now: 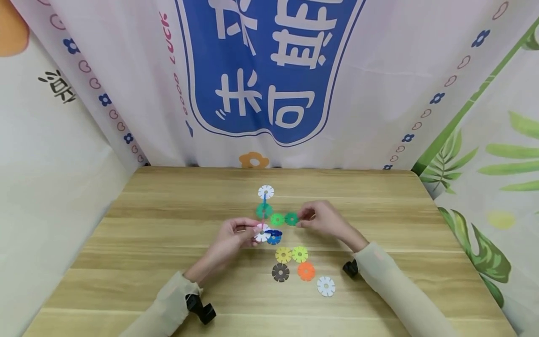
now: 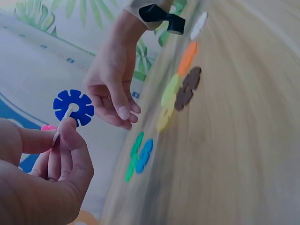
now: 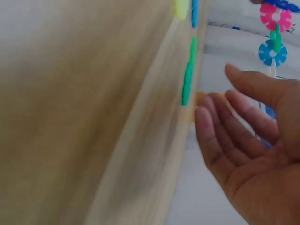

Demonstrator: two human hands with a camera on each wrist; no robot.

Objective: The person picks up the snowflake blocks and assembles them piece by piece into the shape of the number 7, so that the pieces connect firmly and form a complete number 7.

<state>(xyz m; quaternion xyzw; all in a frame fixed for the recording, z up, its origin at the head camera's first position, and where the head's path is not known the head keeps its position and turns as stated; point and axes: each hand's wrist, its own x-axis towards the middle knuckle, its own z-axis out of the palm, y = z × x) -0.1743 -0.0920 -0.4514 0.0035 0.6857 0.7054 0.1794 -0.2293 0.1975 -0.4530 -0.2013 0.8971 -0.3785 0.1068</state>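
Note:
My left hand (image 1: 236,236) pinches a white slotted disc (image 1: 262,235) at one end of a chain of interlocked discs. Joined to that white disc are a dark blue disc (image 2: 83,108) and a pink disc (image 3: 271,18). Beyond the pink one come a green disc (image 1: 264,210), a blue disc (image 3: 267,55) and another white disc (image 1: 265,192). My right hand (image 1: 324,220) is beside a dark green disc (image 1: 291,218) on the table, with a lighter green disc (image 1: 277,219) to its left. Thumb and fingers stand apart with nothing between them in the right wrist view.
A blue disc (image 1: 274,240) lies just below the dark blue one in the head view. Nearer me lie yellow (image 1: 283,249), lime (image 1: 300,249), brown (image 1: 275,272), orange (image 1: 306,266) and white (image 1: 326,280) discs. Printed curtains (image 1: 370,93) hang around the wooden table (image 1: 168,201).

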